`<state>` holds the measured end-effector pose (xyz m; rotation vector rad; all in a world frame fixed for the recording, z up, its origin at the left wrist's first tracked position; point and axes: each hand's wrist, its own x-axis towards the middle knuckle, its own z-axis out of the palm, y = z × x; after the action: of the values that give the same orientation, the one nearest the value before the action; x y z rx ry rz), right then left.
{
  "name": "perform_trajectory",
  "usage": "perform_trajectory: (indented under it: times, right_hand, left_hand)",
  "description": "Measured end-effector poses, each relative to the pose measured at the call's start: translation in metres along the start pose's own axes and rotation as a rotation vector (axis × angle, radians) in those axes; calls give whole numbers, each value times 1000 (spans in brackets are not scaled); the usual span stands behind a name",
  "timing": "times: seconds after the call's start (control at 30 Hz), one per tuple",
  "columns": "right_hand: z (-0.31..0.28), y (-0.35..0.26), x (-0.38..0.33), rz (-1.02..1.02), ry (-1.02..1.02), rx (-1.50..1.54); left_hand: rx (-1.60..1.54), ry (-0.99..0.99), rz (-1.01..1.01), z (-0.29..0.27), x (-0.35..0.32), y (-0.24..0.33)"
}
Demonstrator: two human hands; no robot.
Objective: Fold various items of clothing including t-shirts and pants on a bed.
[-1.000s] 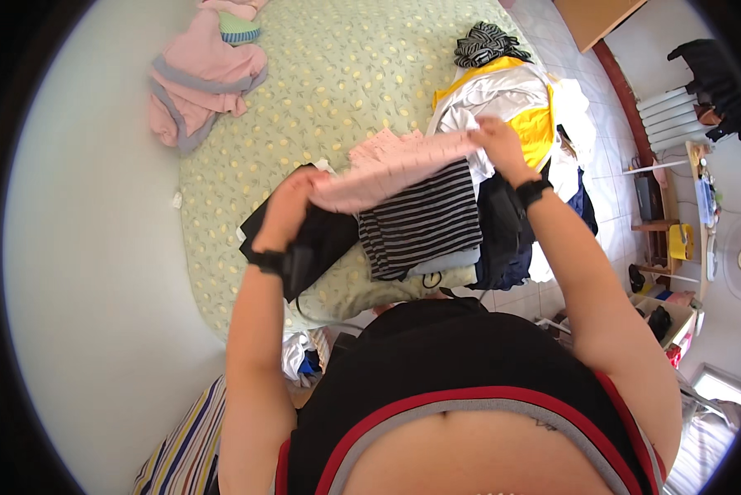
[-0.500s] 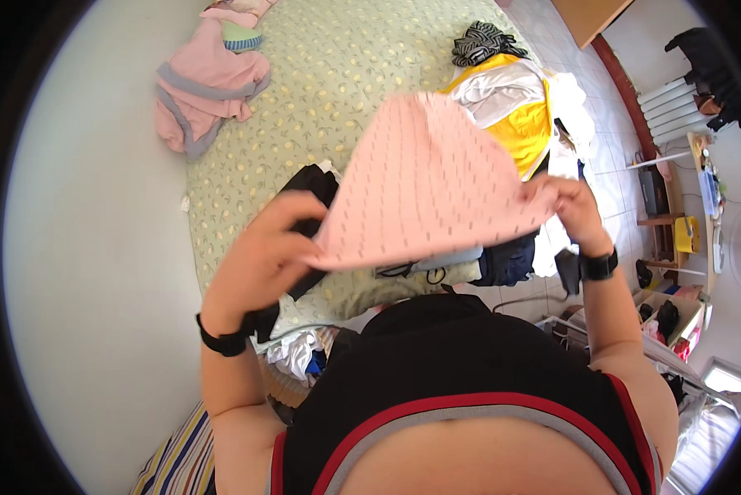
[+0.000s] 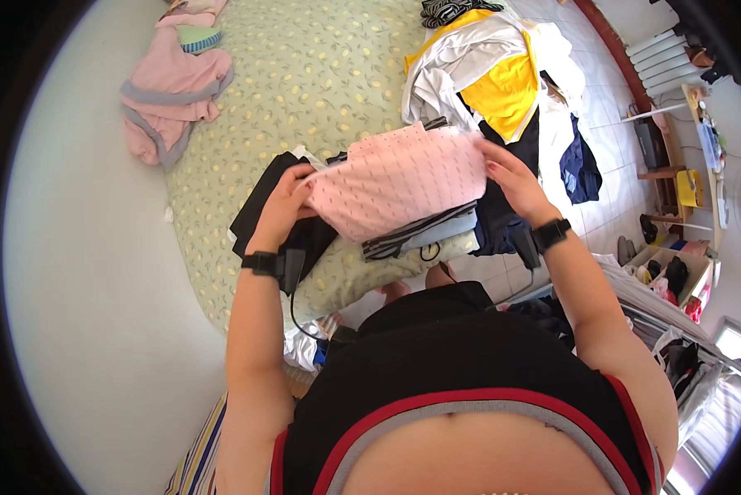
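A pink patterned cloth [image 3: 408, 181] with rows of small dark dashes hangs between my hands, doubled over in layers; I cannot tell what garment it is. My left hand [image 3: 286, 202] is closed on its left corner. At its upper right edge, my right hand [image 3: 515, 177] pinches the fabric between thumb and fingers. Under the cloth lies a stack of folded clothes [image 3: 424, 235], striped dark and light blue-grey, at the near edge of the bed. Black folded clothing [image 3: 259, 202] lies beside my left hand, and dark trousers [image 3: 496, 223] lie below my right hand.
The bed has a green patterned sheet [image 3: 304, 82]. Yellow and white clothes [image 3: 494, 91] are heaped at its far right. A pink and grey garment [image 3: 172, 99] lies at the far left by the white wall [image 3: 82, 272]. Shelves and a box of items [image 3: 676, 276] stand at the right.
The pink cloth, earlier spread wide and raised, is now lower, doubled over and against the stack. Both hands have moved away from my body and still hold it.
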<state>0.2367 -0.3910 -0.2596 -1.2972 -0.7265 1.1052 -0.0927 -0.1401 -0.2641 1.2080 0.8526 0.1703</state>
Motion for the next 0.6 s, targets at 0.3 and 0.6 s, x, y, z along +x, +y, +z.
perform_trajectory:
  times: [0.3, 0.6]
  right_hand:
    - [-4, 134, 34, 511, 309, -416]
    - [-29, 203, 45, 662, 211, -207]
  left_hand:
    - [52, 403, -336, 77, 36, -99]
    - [-368, 398, -384, 88, 55, -154]
